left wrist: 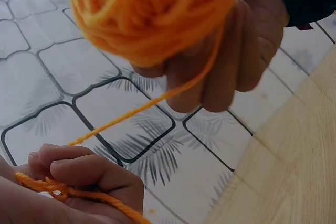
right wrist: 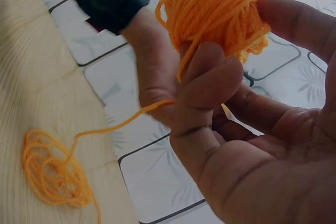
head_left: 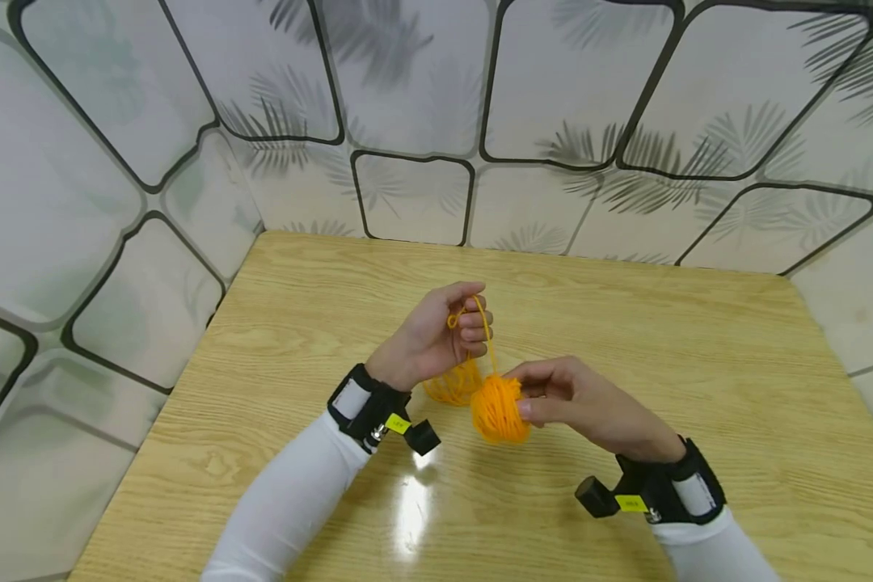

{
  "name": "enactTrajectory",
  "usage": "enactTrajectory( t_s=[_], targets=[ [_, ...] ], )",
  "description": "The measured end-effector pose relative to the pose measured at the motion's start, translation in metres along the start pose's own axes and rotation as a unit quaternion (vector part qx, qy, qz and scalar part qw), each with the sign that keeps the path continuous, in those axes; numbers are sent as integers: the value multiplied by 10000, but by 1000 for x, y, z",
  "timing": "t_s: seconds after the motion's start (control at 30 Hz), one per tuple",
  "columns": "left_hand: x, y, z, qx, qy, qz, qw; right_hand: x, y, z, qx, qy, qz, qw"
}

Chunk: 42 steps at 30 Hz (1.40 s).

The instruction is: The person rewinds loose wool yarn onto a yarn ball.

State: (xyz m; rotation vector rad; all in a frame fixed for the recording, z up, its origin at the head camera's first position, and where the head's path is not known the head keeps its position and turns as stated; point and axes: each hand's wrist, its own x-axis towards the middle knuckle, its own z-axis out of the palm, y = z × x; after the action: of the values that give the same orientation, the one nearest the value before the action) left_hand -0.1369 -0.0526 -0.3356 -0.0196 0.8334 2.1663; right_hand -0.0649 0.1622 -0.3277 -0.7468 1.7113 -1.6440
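Note:
My right hand (head_left: 592,408) grips a ball of orange yarn (head_left: 499,412) between thumb and fingers, above the table. A single strand (left wrist: 139,111) runs from the ball to my left hand (head_left: 436,335), whose curled fingers hold it. A small loop of the yarn (left wrist: 58,187) shows at the left palm in the left wrist view. Behind the ball, a loose coil of the same yarn (right wrist: 55,174) lies on the table, partly covered by the left hand in the head view. From this coil a strand rises toward the left hand.
The wood-grain table (head_left: 320,291) meets a patterned wall (head_left: 422,198) at its far edge. Black straps with small cameras sit on both wrists, the left camera (head_left: 422,437) and the right camera (head_left: 596,496) sticking out over the table.

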Motion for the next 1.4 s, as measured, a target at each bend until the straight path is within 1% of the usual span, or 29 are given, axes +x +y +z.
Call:
enactTrajectory(
  t_s=[0.13,0.3,0.43,0.57,0.67,0.73,0.83,0.97,1.03,1.17,1.3,1.4],
  targets=[
    [-4,4,9,134,-27,146,9998,2,8,0,-236,188,313,9991],
    [-13,6,24,572,-141,380,9975,6,18,-2,-701,492,783,9932],
    [-22,4,36,948,-191,502,9940,9,24,-5,-948,711,957,9883],
    [-34,-1,47,1390,-272,714,9873,11,29,-8,-855,1065,1141,9840],
    [-43,-6,54,1827,-346,912,9783,13,32,-11,-728,1410,1243,9795],
    [-49,-9,58,2111,-356,1018,9715,14,34,-14,-624,1598,1227,9775],
    [-56,-14,62,2542,-306,1243,9586,15,35,-18,-568,1808,1158,9750],
    [-63,-20,65,2894,-286,1485,9452,16,37,-23,-640,2055,1087,9705],
    [-65,-25,66,2955,-319,1524,9426,17,38,-25,-666,2173,1022,9685],
    [-69,-35,65,3101,-438,1458,9384,21,36,-29,-586,2447,854,9641],
    [-71,-46,64,3263,-622,1369,9332,24,30,-32,-162,2657,683,9615],
    [-72,-51,61,3303,-700,1308,9321,25,24,-34,250,2746,501,9599]
  ],
)
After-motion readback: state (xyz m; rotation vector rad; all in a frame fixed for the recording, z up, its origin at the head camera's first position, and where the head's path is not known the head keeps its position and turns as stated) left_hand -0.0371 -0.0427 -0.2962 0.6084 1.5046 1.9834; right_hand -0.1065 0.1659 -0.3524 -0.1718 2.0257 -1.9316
